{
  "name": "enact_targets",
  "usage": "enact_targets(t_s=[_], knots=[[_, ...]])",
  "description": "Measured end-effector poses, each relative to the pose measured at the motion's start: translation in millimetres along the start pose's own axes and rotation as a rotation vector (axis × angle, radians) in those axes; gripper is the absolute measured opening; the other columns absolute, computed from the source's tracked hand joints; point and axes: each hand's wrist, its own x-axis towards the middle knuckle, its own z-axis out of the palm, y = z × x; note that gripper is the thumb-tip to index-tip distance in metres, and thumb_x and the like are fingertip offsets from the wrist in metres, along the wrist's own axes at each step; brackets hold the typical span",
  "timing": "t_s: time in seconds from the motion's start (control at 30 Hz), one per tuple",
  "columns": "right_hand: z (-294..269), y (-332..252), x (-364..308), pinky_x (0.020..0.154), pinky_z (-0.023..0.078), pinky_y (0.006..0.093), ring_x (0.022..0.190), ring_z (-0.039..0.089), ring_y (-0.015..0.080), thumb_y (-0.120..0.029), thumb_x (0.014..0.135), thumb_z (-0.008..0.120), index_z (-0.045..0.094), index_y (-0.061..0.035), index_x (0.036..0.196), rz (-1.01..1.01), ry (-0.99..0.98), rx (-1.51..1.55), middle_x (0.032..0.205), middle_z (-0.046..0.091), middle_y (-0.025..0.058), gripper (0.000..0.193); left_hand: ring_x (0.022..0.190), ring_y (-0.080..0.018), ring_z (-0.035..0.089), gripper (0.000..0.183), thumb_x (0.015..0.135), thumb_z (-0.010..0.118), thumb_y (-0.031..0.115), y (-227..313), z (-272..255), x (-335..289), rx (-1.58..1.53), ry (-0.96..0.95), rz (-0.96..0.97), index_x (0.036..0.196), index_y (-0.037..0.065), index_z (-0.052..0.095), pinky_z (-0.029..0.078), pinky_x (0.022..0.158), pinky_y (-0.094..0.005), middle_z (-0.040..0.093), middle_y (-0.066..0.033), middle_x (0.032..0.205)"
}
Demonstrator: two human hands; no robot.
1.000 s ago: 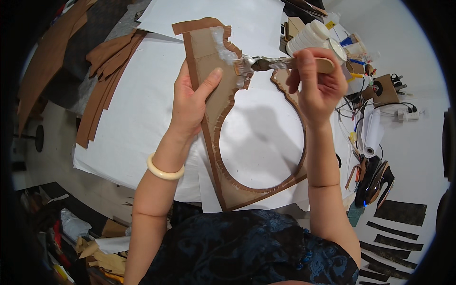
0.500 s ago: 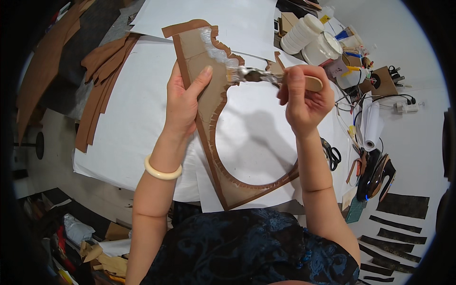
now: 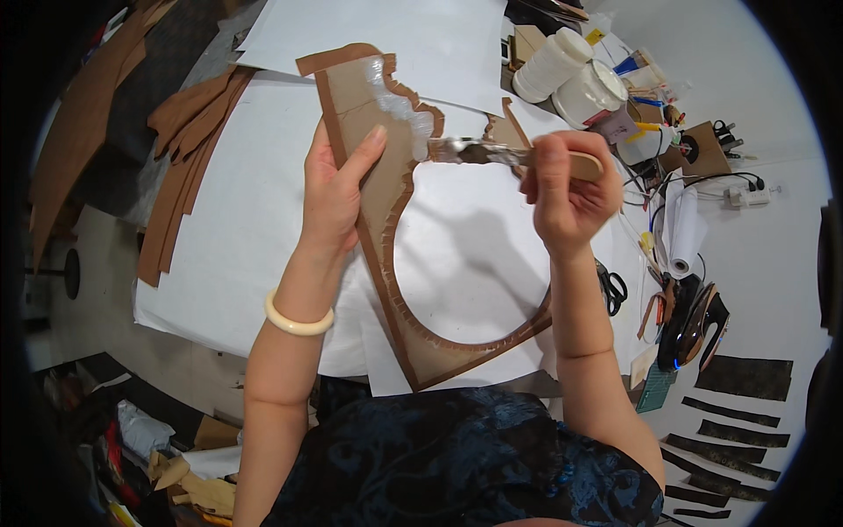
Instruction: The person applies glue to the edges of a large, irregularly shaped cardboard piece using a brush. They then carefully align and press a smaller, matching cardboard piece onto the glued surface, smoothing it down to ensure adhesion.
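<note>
My left hand (image 3: 334, 189) is closed on the left side of a brown leather panel (image 3: 376, 206), its thumb pressed on the beige backing. The panel has a large round cutout with snipped, folded edges. Whitish wet glue (image 3: 397, 105) coats its upper right edge, where the tabs stand out unfolded. In my right hand (image 3: 571, 184) is a glue brush (image 3: 479, 151) with a wooden handle and a metal part smeared with residue. The brush tip is at the notched edge just below the glue; whether it touches cannot be made out.
White paper (image 3: 237, 211) covers the table. Brown leather strips (image 3: 189, 176) lie at the left. White tubs (image 3: 590, 92), a paper roll (image 3: 685, 233), black scissors (image 3: 612, 288) and an iron-like black tool (image 3: 698, 329) are at the right.
The brush tip has moved slightly down along the notched edge. The panel and my left hand have shifted a little left, and the glue now shows more fully beside the brush.
</note>
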Motion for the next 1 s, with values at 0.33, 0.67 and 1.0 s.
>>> enact_targets(t_s=[0.33,0.67,1.0], knots=[[-165,72,49,0.06,0.051,0.0217,0.066,0.063,0.0099,-0.018,0.095,0.07,0.068,0.0021,0.1,-0.102,0.639,-0.264,0.078,0.068,0.0051,0.021,0.079,-0.0167,0.067,0.029,0.099,0.057,0.014,-8,-5,5,0.038,0.08,-0.046,0.125,0.003,0.05,0.058,0.061,-0.0284,0.066,-0.0103,0.102],[-217,181,63,0.071,0.054,0.0249,0.073,0.069,0.0108,-0.021,0.089,0.073,0.073,0.0006,0.1,0.179,0.458,-0.498,0.083,0.074,0.0077,0.024,0.079,-0.017,0.067,0.026,0.099,0.057,0.016,-8,-7,3,0.024,0.099,-0.09,0.12,0.001,0.054,0.057,0.062,-0.0292,0.066,-0.0108,0.099],[-71,107,43,0.066,0.047,0.0257,0.071,0.057,0.0088,-0.021,0.097,0.063,0.07,-0.0032,0.097,0.157,0.17,-0.549,0.078,0.066,0.0025,0.019,0.075,-0.0124,0.066,0.017,0.097,0.064,0.012,-1,-10,2,0.049,0.042,-0.069,0.109,0.001,0.059,0.056,0.062,-0.0271,0.068,-0.0073,0.094]])
